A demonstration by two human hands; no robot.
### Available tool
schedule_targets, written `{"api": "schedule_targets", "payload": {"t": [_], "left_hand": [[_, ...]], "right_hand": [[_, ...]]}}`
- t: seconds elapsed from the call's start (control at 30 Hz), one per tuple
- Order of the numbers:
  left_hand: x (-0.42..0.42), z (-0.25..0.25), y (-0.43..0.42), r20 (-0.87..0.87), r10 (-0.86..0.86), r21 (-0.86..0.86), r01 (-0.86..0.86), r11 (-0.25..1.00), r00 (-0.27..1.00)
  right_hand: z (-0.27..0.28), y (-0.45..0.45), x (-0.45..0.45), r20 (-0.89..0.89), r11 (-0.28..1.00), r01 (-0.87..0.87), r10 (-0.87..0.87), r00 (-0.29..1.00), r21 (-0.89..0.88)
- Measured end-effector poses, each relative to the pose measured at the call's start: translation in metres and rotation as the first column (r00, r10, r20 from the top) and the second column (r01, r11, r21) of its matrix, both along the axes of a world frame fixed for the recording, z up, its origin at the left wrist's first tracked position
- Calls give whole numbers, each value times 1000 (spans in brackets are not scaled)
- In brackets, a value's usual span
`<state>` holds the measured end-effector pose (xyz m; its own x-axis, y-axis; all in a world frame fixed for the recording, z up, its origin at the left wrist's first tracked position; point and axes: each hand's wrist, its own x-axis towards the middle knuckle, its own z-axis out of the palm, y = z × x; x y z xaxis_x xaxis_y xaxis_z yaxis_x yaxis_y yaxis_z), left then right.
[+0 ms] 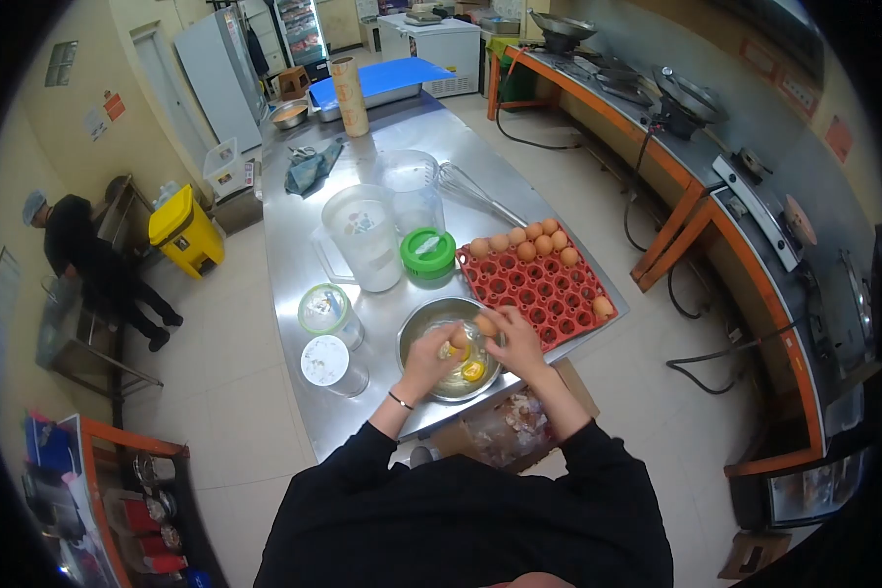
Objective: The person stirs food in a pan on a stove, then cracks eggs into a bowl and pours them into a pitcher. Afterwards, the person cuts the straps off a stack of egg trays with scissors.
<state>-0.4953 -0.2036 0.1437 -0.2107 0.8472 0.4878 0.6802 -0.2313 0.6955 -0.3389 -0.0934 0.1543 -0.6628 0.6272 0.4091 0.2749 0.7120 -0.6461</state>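
Over a steel bowl (414,323), my left hand (429,361) holds one brown eggshell half (458,337) in its curled fingers. Close beside it, my right hand (515,338) grips the other eggshell half (485,324). An egg yolk (472,371) lies in clear egg white at the bottom of the bowl, and more yolk shows below the left fingers. To the right sits a red egg tray (542,339), with several brown eggs (527,251) at its far end and one at its right corner.
A green-lidded container (428,253), clear jugs (362,240), two white-topped jars (325,362) and a whisk (485,194) stand or lie around the bowl. Below the table edge is a cardboard box (576,390) with shells. A person (93,255) works at the left sink.
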Motion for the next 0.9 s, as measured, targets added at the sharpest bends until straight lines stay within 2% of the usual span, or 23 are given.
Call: {"api": "schedule_targets", "payload": {"t": [0.07,0.13,0.2,0.23,0.3,0.33,0.4,0.5,0.6,0.67,0.73,0.83,0.87,0.9], "left_hand": [[30,4,-1,36,-54,-5,54,999,998],[61,-2,5,4,-190,39,189,981,982],[88,-19,13,27,-277,-23,277,961,961],[98,-26,17,39,-324,-49,325,944,945],[114,-32,22,-178,-306,-119,288,950,935],[122,-35,26,-288,-300,-146,268,952,909],[126,-45,29,-293,-277,-177,233,956,915],[109,-45,30,-286,-229,-176,185,967,930],[90,-32,22,-228,-126,-122,100,988,965],[75,-28,14,-236,-66,-111,40,993,969],[64,-21,6,-211,2,-95,-22,995,977],[48,-21,-6,-188,92,-125,-117,985,978],[44,-18,-9,-189,116,-122,-141,983,975],[40,-17,-11,-189,129,-120,-154,981,973]], "right_hand": [[14,-8,31,-89,943,47,-81,993,-330],[-2,-6,70,-153,978,124,-150,977,-169],[-29,-12,112,-117,885,241,-309,944,-398],[-39,-14,130,-39,861,267,-314,949,-433],[-52,-15,158,117,804,335,-320,940,-491],[-56,-14,164,127,849,388,-368,921,-359],[-58,-9,164,122,878,472,-462,878,-72],[-38,36,135,8,852,512,-514,858,-112],[-21,106,69,-38,917,392,-395,918,-75],[-18,143,17,55,925,379,-378,924,-28],[-46,177,-25,132,891,423,-445,886,168],[-50,193,-60,446,877,478,-449,774,53],[-54,194,-65,338,860,505,-497,799,72],[-58,197,-65,267,877,475,-474,839,64]]}}
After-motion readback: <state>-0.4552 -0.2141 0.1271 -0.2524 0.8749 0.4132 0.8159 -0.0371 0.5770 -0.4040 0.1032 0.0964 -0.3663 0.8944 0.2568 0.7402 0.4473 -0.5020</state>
